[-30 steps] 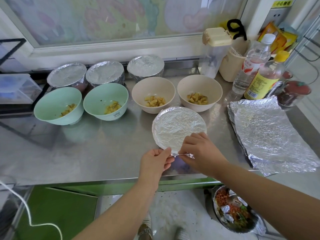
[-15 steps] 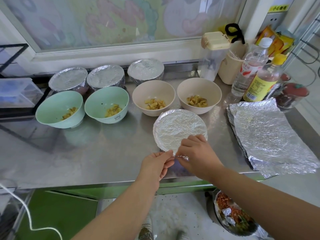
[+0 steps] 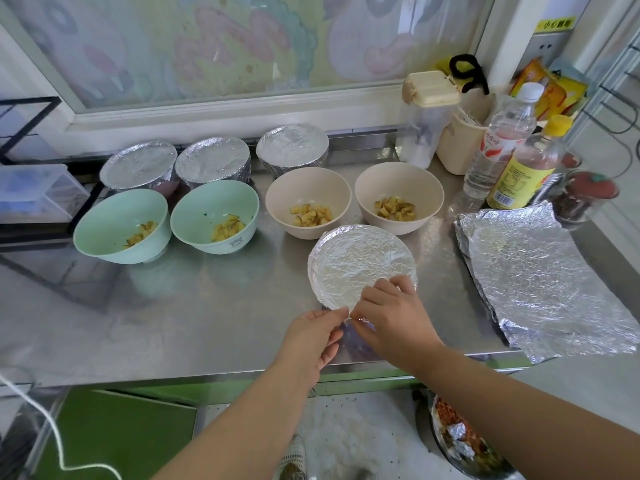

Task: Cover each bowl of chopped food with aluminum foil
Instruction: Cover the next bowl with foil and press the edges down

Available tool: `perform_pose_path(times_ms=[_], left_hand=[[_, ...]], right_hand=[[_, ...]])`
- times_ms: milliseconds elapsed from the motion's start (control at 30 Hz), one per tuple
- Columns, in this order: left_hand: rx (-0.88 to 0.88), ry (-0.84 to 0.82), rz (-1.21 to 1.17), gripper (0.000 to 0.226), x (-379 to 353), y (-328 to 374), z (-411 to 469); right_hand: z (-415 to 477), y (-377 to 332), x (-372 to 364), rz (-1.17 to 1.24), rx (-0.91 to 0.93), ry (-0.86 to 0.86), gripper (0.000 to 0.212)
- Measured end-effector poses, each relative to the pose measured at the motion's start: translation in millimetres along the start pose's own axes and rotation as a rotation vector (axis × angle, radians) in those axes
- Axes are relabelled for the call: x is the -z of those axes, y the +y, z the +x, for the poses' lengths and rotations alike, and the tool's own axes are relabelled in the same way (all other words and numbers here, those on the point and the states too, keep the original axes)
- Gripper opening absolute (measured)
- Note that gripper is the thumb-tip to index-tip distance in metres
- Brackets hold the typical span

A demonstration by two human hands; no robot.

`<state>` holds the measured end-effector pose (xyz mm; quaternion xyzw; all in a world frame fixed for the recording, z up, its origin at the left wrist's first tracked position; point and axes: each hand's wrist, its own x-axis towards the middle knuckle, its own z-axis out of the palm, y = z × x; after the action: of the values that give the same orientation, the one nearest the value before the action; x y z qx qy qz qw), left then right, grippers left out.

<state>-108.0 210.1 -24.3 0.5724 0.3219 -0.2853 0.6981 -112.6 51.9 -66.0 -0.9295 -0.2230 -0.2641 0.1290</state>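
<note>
both hands (image 3: 349,327) pinch foil edge (image 3: 360,322), near bowl (image 3: 360,265).

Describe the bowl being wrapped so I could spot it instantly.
On the steel counter, look in front of four open bowls. The foil-covered bowl stands alone nearest the edge. Unlike three covered bowls at the back, its foil is pinched by left hand and right hand.

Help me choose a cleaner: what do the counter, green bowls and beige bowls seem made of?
Counter: likely stainless steel with a brushed finish; it has a grey metal sheen and blurred reflections of the bowls. Green bowls: smooth, slightly glossy mint; could be plastic, melamine or glazed ceramic, and the look alone can't settle it. Beige bowls: matte, even cream; perhaps melamine or a bamboo-fibre composite, unsure.
</note>
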Motion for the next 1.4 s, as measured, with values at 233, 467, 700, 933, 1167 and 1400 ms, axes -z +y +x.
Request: perform_pose_path(times_ms=[233, 467, 700, 933, 1167, 1400], left_hand=[[0.0, 0.014, -0.016, 0.015, -2, -1, 3], [-0.009, -0.028, -0.092, 0.01, -4, -3, 5], [-0.171, 0.055, -0.116, 0.01, 4, 0, 12], [-1.032, 0.12, 0.891, 0.018, 37, -20, 15], [-1.417, 0.066, 1.203, 0.003, 42, -8, 36], [-1.496, 0.07, 1.233, 0.02, 40, -2, 38]], right_hand=[[-2, 1, -3, -0.046, 0.011, 0.04, 0.017], [-1, 0, -6, -0.015, -0.015, 0.069, 0.018], [-7, 18, 24, 0.095, 0.049, -0.071, 0.029], [-11, 23, 23, 0.111, 0.061, -0.106, 0.019], [-6, 21, 11, 0.11, 0.057, -0.09, 0.012], [-3, 17, 5, 0.118, 0.063, -0.056, 0.013]])
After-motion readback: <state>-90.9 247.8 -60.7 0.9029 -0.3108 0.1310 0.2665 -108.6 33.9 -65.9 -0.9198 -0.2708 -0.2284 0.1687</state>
